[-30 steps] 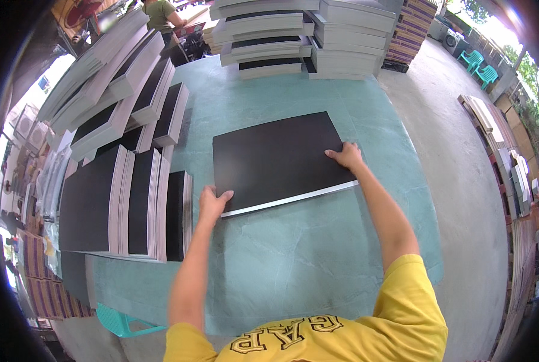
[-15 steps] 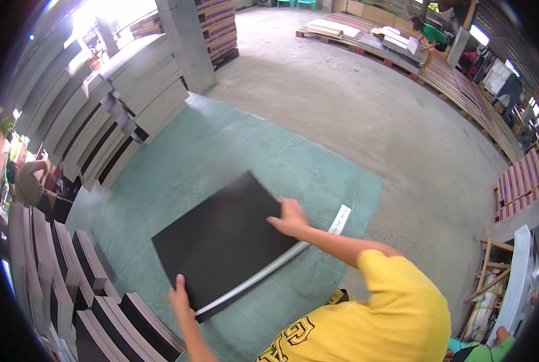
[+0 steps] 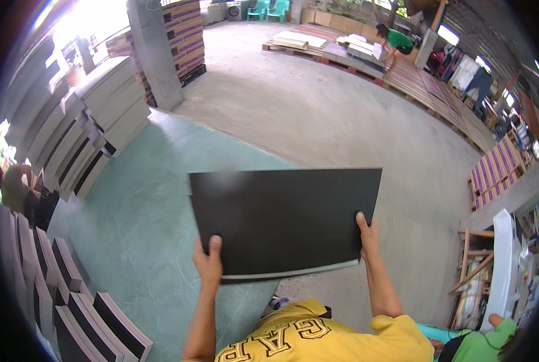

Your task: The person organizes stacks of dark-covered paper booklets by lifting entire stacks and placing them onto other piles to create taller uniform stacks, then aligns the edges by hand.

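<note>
A flat black rectangular board [image 3: 284,220] with a pale grey strip along its near edge is held up in front of me. My left hand [image 3: 208,260] grips its near left side, thumb on top. On the right side, my right hand [image 3: 368,237] closes round the edge with its thumb on the black face. The fingers under the board are mostly hidden. Beneath and to the left spreads a green floor sheet [image 3: 155,199].
Stacks of black and pale boards [image 3: 79,301] stand at the left, with taller pale stacks [image 3: 100,111] behind them by a concrete pillar [image 3: 155,57]. A person in green [image 3: 396,41] bends over low pallets [image 3: 426,93]. Another green-clad person [image 3: 489,341] is at lower right.
The board has been lifted off the green sheet and turned so its long edges run across my view. My right hand has shifted to its right side; my view has swung rightward.
</note>
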A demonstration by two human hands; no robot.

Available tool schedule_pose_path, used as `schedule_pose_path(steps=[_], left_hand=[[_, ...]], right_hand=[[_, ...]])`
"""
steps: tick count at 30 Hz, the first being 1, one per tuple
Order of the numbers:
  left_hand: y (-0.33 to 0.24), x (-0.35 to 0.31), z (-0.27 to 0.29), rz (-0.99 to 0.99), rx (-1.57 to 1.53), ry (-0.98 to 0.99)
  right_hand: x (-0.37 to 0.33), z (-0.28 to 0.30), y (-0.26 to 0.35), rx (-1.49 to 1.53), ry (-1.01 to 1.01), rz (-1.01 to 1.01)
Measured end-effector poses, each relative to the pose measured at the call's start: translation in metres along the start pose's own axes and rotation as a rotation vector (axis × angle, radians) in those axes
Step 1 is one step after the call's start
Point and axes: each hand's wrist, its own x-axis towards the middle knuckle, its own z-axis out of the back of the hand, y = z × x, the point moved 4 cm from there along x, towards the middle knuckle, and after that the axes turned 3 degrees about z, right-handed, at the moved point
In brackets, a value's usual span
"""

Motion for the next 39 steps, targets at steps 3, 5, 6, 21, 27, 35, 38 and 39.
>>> schedule_pose_path(steps=[3, 5, 6, 21, 27, 35, 38, 39], left_hand=[[-0.018, 0.022, 0.032, -0.139, -0.177, 0.084], [-0.033, 0.025, 0.036, -0.169, -0.255, 0.076], [-0.027, 0.027, 0.04, -0.137, -0.264, 0.053], [0.005, 0.014, 0.061, 0.274, 0.225, 0.258], [-0.019, 0.026, 0.106, -0.112, 0.717, -0.177], [0.027, -0.121, 0.165, 0.152, 0.497, -0.315], [0.042, -0.174, 0.185, 0.135, 0.493, -0.356], [0.045, -0.195, 0.193, 0.141, 0.475, -0.372]], right_hand=[[0.0, -0.018, 0.028, 0.071, 0.066, 0.208], [-0.006, -0.023, 0.038, 0.058, 0.066, 0.278], [-0.009, -0.025, 0.046, 0.05, 0.062, 0.306], [-0.004, -0.066, 0.015, 0.076, 0.339, -0.057], [-0.039, -0.109, -0.087, 0.185, 0.513, -0.535], [-0.073, -0.097, -0.079, 0.266, 0.44, -0.595], [-0.091, -0.074, -0.098, 0.349, 0.388, -0.572], [-0.1, -0.063, -0.112, 0.403, 0.387, -0.569]])
